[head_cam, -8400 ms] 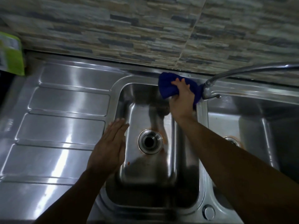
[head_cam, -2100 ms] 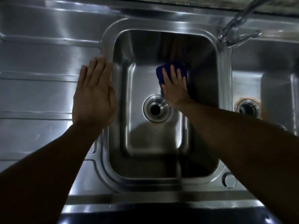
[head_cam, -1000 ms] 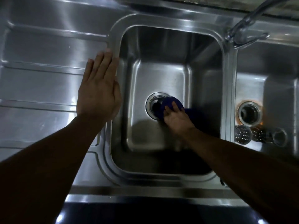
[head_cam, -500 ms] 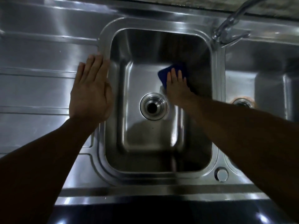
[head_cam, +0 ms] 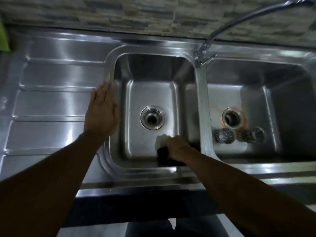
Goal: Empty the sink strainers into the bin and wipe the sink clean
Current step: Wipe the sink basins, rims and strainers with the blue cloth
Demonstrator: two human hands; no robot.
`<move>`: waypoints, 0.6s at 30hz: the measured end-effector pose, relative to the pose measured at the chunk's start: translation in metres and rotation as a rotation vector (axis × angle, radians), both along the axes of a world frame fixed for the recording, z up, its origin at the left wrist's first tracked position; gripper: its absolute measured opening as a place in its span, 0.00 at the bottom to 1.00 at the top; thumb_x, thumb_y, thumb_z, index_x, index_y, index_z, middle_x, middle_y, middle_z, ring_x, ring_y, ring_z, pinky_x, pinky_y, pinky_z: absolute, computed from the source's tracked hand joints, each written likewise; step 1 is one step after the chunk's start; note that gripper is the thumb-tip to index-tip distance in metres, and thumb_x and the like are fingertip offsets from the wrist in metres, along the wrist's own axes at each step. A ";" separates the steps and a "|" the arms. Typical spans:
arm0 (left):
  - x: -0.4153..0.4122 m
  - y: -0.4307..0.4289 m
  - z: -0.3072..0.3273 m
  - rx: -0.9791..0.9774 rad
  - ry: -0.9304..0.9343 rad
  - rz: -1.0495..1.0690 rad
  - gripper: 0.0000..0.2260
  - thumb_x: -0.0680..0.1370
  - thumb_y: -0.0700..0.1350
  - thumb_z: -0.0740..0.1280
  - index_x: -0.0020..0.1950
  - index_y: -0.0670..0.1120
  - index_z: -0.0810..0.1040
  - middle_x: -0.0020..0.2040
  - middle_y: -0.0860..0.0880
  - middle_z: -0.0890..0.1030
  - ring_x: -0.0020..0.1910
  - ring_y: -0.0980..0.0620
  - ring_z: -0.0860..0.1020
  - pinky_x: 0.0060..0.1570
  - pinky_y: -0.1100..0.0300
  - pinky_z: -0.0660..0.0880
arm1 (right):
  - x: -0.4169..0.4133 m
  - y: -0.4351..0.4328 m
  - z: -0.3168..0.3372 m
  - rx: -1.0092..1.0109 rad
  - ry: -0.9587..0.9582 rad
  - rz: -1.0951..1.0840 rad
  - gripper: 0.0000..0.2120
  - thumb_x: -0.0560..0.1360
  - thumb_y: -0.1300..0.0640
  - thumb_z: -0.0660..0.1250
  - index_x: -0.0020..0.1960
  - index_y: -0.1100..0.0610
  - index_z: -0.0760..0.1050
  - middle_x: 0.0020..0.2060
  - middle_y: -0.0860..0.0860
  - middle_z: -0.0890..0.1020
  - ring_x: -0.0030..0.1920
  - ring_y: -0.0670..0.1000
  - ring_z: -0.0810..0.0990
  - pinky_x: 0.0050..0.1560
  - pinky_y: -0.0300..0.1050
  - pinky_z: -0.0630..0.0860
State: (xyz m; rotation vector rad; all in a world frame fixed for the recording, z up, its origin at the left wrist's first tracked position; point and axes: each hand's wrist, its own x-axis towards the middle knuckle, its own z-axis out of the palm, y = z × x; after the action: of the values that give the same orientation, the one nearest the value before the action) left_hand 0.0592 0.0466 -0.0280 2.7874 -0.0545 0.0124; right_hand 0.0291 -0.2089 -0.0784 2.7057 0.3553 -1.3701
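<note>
I look down on a steel double sink. My right hand (head_cam: 179, 147) is low in the left basin (head_cam: 150, 93), closed on a dark blue cloth (head_cam: 163, 152) pressed against the near right corner of the floor. The open drain (head_cam: 152, 119) of that basin lies just beyond the cloth. My left hand (head_cam: 101, 111) rests flat, fingers apart, on the basin's left rim. In the right basin (head_cam: 253, 93) two perforated steel strainers (head_cam: 224, 135) (head_cam: 252, 134) lie on their sides beside a drain (head_cam: 232, 119) ringed with orange rust.
A ribbed steel draining board (head_cam: 49, 106) spreads to the left. The curved tap (head_cam: 206, 50) rises from the divider between the basins, against a stone-tile wall (head_cam: 119, 12). A green object (head_cam: 4, 40) shows at the far left edge. Dark cabinet front lies below the counter edge.
My right hand has dragged the cloth from the far side of the basin floor, beyond the drain, to the near right corner. My left hand stays on the rim. The view has pulled back.
</note>
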 end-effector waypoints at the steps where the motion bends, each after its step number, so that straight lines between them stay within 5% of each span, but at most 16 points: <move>1: -0.010 -0.007 0.003 -0.021 -0.002 -0.010 0.26 0.83 0.45 0.48 0.79 0.37 0.60 0.80 0.36 0.60 0.81 0.40 0.57 0.81 0.45 0.48 | 0.000 -0.004 0.010 0.019 0.004 -0.006 0.22 0.75 0.49 0.70 0.65 0.61 0.74 0.61 0.59 0.78 0.62 0.59 0.78 0.59 0.48 0.76; 5: -0.054 -0.047 0.010 -0.063 0.030 -0.052 0.24 0.83 0.46 0.52 0.78 0.39 0.65 0.79 0.40 0.64 0.80 0.42 0.59 0.80 0.42 0.53 | -0.011 -0.014 0.056 0.058 -0.084 0.074 0.27 0.71 0.36 0.65 0.59 0.56 0.78 0.53 0.55 0.81 0.53 0.58 0.81 0.47 0.47 0.76; 10: -0.093 -0.103 0.015 -0.120 0.128 -0.053 0.27 0.82 0.51 0.48 0.78 0.40 0.65 0.78 0.41 0.67 0.79 0.43 0.62 0.80 0.45 0.55 | -0.037 -0.056 0.108 0.377 -0.336 0.074 0.18 0.69 0.45 0.65 0.55 0.52 0.79 0.45 0.54 0.82 0.45 0.58 0.82 0.41 0.44 0.73; 14: -0.123 -0.148 0.010 -0.200 0.251 0.004 0.26 0.83 0.50 0.49 0.80 0.44 0.61 0.80 0.45 0.63 0.81 0.47 0.57 0.81 0.51 0.49 | -0.057 -0.118 0.114 0.647 -0.701 -0.052 0.22 0.69 0.59 0.73 0.63 0.57 0.79 0.52 0.54 0.82 0.44 0.55 0.82 0.46 0.49 0.81; 18: -0.139 -0.173 0.002 -0.143 0.284 -0.050 0.23 0.85 0.50 0.51 0.81 0.48 0.59 0.81 0.49 0.61 0.81 0.52 0.56 0.81 0.57 0.46 | -0.083 -0.156 0.086 0.625 -0.794 -0.198 0.25 0.75 0.59 0.71 0.71 0.58 0.73 0.70 0.59 0.74 0.64 0.57 0.78 0.67 0.51 0.75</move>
State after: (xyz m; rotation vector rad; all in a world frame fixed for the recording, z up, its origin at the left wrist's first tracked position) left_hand -0.0799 -0.1269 -0.0259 2.6165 -0.0496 -0.3755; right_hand -0.0540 -0.3650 0.0075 3.5596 0.4968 -0.0861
